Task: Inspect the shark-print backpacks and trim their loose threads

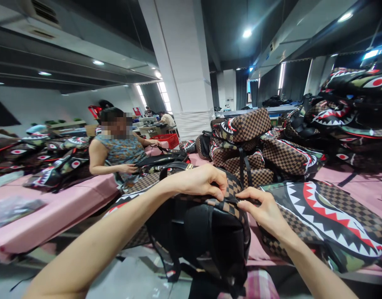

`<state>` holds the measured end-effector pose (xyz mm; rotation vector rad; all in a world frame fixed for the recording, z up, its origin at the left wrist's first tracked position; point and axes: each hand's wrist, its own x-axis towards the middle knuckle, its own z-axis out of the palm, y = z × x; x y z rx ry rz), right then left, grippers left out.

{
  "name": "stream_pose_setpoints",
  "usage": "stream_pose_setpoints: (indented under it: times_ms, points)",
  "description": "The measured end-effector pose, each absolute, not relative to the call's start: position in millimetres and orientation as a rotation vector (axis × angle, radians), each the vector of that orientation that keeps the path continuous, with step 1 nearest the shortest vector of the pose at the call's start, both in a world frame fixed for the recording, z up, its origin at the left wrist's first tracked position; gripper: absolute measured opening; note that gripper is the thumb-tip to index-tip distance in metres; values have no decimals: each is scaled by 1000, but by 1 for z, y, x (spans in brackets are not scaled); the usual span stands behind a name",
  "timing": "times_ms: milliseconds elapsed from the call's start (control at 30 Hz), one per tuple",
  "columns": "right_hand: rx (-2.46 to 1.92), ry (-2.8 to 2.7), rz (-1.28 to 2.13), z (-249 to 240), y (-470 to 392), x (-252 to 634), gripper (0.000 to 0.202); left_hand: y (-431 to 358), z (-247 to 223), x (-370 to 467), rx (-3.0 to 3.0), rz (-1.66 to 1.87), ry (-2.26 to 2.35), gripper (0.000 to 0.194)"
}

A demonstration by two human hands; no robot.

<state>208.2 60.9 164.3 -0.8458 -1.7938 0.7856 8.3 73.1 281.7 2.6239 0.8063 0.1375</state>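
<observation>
A backpack stands in front of me, its black back panel and straps facing me and its brown-and-black checkered top tipped up. My left hand reaches over it, fingers curled and thumb pressed to the checkered edge. Opposite it, my right hand pinches a small black piece at the same edge, thumb against forefinger. Only a narrow gap separates the two sets of fingertips. Whether the pinched piece is a zipper end or a tab, I cannot tell. Right of my right hand lies a checkered backpack with a printed shark mouth.
Piled checkered bags stand behind my hands, and a taller bag stack rises at the right. Across from me a person handles a black bag. More bags lie on the pink table at left. A white pillar stands behind.
</observation>
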Motion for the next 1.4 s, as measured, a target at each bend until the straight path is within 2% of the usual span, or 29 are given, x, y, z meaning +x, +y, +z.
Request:
stream_pose_setpoints:
  times_ms: [267,500,700,800,900,1000,1067,1233,1400]
  points:
    - [-847,-1801,798,168,61,208,13,74,276,7,2712,154,870,20]
    - [-769,-1864,646,172,62,201,12,77,270,6,2793,210,877,20]
    - [-814,-1761,894,173,63,201,9,76,269,5,2780,265,844,24]
    - [-846,-1678,989,171,64,206,12,75,270,3,2523,553,858,28]
    - [-889,-1612,953,167,67,208,16,74,273,1,2130,952,795,48]
    - [-873,-1697,831,165,67,205,16,72,275,1,1932,1025,760,72]
    - [-840,-1766,768,166,66,203,12,71,276,1,1877,1032,804,80]
    - [-794,-1796,982,175,63,203,10,70,270,1,1798,1206,795,78]
    - [-815,-1868,719,169,44,202,9,70,275,-7,1996,1330,742,68]
